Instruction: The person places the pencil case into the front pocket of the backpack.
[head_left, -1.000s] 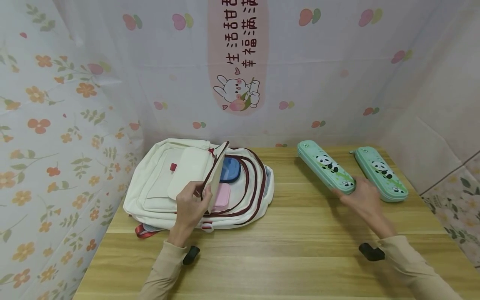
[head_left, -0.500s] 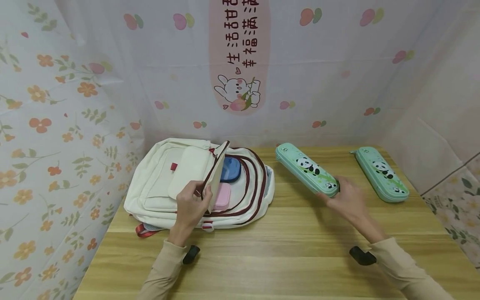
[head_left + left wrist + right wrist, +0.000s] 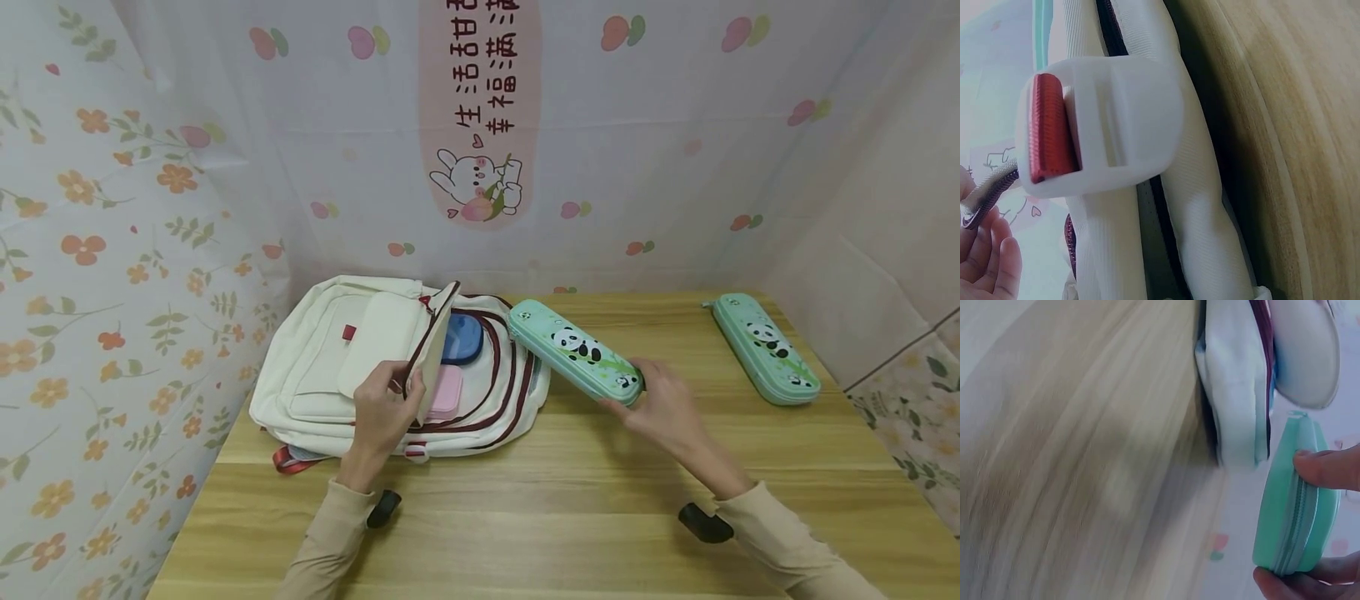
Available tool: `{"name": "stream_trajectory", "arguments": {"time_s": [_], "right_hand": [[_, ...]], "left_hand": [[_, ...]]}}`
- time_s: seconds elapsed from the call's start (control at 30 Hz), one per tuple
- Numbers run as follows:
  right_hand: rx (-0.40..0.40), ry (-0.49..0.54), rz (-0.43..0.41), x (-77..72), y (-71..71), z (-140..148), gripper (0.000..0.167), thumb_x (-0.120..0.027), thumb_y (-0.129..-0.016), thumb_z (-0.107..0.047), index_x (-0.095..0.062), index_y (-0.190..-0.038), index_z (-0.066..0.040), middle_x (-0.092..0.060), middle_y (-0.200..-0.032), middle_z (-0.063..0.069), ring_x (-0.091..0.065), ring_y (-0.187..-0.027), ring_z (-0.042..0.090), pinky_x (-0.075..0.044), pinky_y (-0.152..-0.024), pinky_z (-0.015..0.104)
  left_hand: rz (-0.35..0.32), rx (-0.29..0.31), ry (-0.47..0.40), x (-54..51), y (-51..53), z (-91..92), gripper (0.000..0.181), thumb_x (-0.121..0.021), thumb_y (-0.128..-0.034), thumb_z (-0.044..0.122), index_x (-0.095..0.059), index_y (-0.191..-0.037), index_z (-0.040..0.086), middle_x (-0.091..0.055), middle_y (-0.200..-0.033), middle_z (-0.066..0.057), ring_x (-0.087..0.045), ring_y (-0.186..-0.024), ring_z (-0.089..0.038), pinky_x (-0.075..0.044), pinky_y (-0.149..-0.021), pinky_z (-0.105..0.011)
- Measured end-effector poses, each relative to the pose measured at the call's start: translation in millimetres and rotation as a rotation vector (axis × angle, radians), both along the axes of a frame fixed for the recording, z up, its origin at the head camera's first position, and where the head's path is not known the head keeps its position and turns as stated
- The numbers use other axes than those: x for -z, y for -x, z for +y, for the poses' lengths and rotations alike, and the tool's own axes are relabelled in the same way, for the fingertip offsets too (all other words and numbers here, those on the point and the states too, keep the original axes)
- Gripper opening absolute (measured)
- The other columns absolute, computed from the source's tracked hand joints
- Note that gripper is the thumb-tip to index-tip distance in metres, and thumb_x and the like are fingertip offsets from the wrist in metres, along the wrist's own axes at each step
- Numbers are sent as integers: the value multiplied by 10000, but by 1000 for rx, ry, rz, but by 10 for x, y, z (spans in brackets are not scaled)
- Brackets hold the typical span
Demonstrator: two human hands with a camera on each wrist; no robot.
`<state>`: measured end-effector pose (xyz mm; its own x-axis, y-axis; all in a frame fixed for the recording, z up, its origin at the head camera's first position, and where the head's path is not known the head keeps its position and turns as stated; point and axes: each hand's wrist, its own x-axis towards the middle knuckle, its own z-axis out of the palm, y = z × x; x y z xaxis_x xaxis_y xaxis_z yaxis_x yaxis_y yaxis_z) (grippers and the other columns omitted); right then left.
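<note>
Pencil case [image 3: 576,353], head view: centre-right, gripped in right hand [image 3: 666,417]; bag flap [image 3: 430,354] pinched in left hand [image 3: 381,417]; seemingly a transfer step, next probably needing lowering into bag [image 3: 318,350]. Left wrist: fingers [image 3: 1008,269] curled, lower left. Right wrist: pencil case clasped, lower right.

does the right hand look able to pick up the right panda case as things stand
Probably not: the right hand grips the left panda case, though nothing visible covers the right panda case.
</note>
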<state>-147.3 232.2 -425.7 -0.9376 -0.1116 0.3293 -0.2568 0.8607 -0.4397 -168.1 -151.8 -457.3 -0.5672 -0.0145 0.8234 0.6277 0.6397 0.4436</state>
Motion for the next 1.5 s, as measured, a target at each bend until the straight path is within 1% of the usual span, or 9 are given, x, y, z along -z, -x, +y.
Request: {"name": "stream_trajectory", "arguments": {"time_s": [0.17,0.27,0.47,0.7,0.8,1.03,1.2,1.3,1.5], "right_hand": [[-69,3,39,43,-25,-149,674,-897,-709,-245,-611,-1191,130,-675,-1082,304,-656,-954,423,-537,-775,548],[-102,8,41,64,-42,-225,670,-899,-704,-241,-620,-1188,128,-684,-1095,297,-667,-964,414,-546,-785,538],[-132,8,-17,62,-95,-344,684,-883,-728,-260,-614,-1232,115,-673,-1172,286,-666,-1055,426,-552,-865,559],[-172,2,-43,70,-113,-445,695,-882,-725,-282,-622,-1256,83,-686,-1151,236,-676,-1027,366,-562,-851,525],[-186,24,-56,64,-100,-473,708,-884,-730,-275,-609,-1285,69,-684,-1172,225,-678,-1014,340,-561,-838,505],[-218,209,-126,45,-1,-526,692,-902,-733,-175,-580,-1293,71,-641,-1209,221,-666,-1087,375,-585,-899,485],[-231,236,-149,62,112,-547,687,-905,-737,-196,-600,-1309,34,-635,-1235,211,-657,-1122,383,-572,-927,500],[-262,252,-148,68,198,-552,691,-898,-752,-183,-585,-1324,46,-649,-1262,231,-680,-1109,398,-569,-931,505],[-284,300,-167,60,341,-607,659,-889,-760,-127,-584,-1315,55,-670,-1259,243,-687,-1102,414,-564,-944,510]], "left_hand": [[-1,1,6,-9,10,8,84,-716,-799,-25,-669,-865,-46,-656,-717,-136,-568,-550,-179,-461,-502,-226],[-13,5,10,-9,13,6,87,-715,-804,-14,-663,-866,-47,-658,-723,-139,-569,-550,-181,-468,-502,-232],[-26,-1,22,-15,9,-4,88,-707,-821,20,-665,-874,-36,-659,-726,-134,-574,-555,-189,-480,-506,-246],[-21,-4,29,-33,19,3,90,-705,-818,12,-664,-880,-39,-663,-735,-136,-586,-566,-193,-496,-516,-255],[-14,0,25,-56,36,13,95,-707,-813,-4,-661,-884,-48,-659,-734,-141,-583,-567,-188,-493,-519,-255],[3,16,-5,-150,83,23,100,-691,-835,0,-666,-908,-62,-644,-746,-138,-567,-596,-184,-464,-545,-229],[-5,31,-61,-224,91,51,107,-678,-846,29,-678,-906,-60,-663,-755,-140,-577,-596,-197,-460,-572,-202],[-2,40,-102,-255,96,55,92,-679,-839,13,-690,-899,-56,-676,-754,-145,-577,-579,-195,-461,-571,-186],[29,55,-106,-297,110,51,84,-688,-829,-32,-697,-909,-57,-689,-762,-152,-578,-584,-193,-468,-568,-188]]}}
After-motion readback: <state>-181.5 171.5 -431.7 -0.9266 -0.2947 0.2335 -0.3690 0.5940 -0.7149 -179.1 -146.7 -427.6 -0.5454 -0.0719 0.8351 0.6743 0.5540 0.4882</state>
